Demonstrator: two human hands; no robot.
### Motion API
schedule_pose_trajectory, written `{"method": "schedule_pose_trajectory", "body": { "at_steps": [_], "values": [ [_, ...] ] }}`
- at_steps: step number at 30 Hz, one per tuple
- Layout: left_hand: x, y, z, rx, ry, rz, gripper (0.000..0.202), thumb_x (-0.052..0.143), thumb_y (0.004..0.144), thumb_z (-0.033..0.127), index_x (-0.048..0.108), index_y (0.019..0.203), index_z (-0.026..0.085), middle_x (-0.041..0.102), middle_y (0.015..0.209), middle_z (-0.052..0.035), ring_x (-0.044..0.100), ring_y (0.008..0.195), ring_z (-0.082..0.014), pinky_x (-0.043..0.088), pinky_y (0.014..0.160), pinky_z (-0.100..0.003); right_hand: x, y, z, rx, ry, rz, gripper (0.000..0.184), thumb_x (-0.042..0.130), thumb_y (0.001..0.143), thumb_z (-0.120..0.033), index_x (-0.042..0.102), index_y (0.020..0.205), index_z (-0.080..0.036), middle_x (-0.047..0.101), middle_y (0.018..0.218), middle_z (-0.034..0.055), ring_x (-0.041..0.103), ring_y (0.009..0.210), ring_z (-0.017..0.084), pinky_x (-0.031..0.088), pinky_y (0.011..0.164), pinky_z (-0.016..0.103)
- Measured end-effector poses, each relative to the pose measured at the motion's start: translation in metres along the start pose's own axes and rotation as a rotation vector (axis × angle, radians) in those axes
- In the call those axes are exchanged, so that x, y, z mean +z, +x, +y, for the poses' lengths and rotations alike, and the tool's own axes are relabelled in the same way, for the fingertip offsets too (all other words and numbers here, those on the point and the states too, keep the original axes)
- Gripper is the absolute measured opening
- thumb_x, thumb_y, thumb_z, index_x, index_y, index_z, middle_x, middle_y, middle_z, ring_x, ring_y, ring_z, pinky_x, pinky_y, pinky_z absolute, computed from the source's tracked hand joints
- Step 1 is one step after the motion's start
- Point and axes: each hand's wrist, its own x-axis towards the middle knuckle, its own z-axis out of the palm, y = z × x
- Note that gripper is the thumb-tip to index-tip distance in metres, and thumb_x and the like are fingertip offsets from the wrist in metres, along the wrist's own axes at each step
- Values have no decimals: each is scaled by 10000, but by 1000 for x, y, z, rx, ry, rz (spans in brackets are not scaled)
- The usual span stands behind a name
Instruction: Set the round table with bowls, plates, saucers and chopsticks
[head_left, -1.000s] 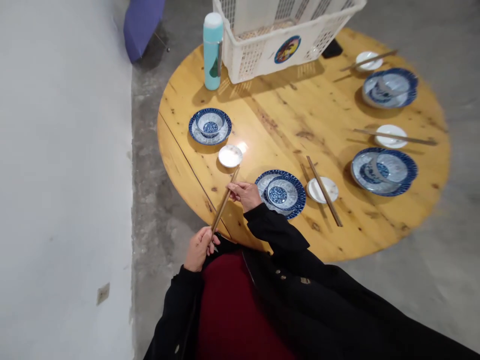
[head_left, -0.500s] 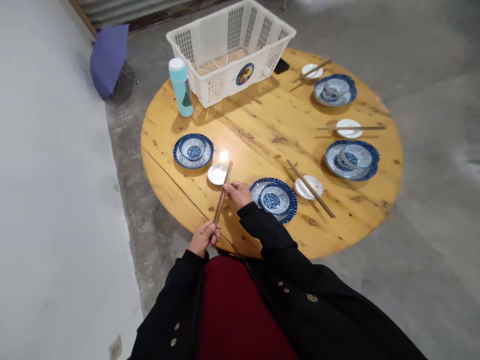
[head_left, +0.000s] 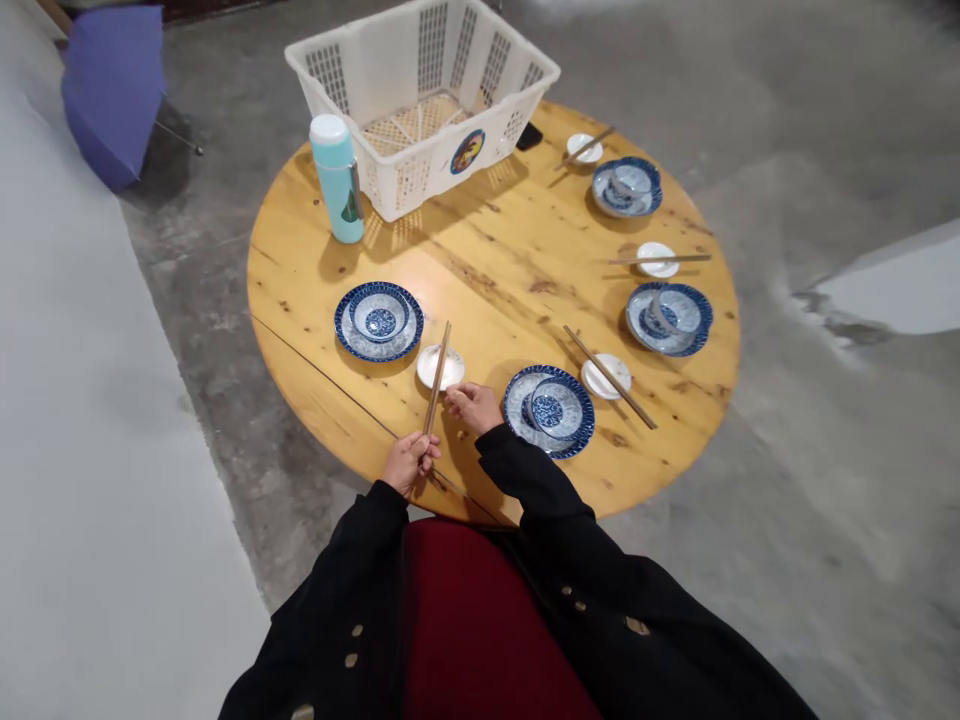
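My left hand is closed round the near end of a pair of brown chopsticks, at the near rim of the round wooden table. My right hand pinches the same chopsticks at their middle. Their far tips lie over a small white saucer. A blue patterned plate with a bowl on it stands to the left of the saucer. Another such plate and bowl sits just right of my right hand.
A white plastic crate and a teal flask stand at the table's far side. Further blue plates, white saucers and chopsticks run along the right side. A purple umbrella lies on the concrete floor.
The view has pulled back and tilted up, showing more of the table and floor. Both hands have carried the chopsticks forward, so their tips now lie over the white saucer.
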Motion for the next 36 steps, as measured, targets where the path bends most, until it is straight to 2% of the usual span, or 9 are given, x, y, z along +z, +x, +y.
{"method": "schedule_pose_trajectory", "body": {
  "at_steps": [5,11,23,36],
  "values": [
    [-3,1,3,-64,16,-42,442,747,725,497,609,891,111,656,694,-19,423,413,-31,241,393,-181,13,-4,2,91,-58,18,354,637,724,-500,608,642,-157,639,618,45,567,477,115,409,422,208],
    [-4,1,3,-64,41,-66,461,739,705,517,614,890,113,672,693,-25,429,411,-35,244,389,-184,20,-15,4,112,-67,-12,356,664,720,-503,620,621,-164,612,551,25,572,480,124,403,409,201],
    [-3,1,3,-62,92,-63,433,724,715,516,621,867,123,672,676,-26,421,411,-41,244,395,-188,20,-12,-1,148,27,3,313,678,680,-468,644,629,-162,574,494,-4,544,468,121,409,430,212],
    [0,17,7,-30,137,-31,333,681,782,451,614,809,125,607,589,13,384,366,-36,213,383,-204,20,-5,5,130,34,7,360,695,695,-513,609,609,-174,567,488,-6,539,459,114,393,410,196]
  ]
}}
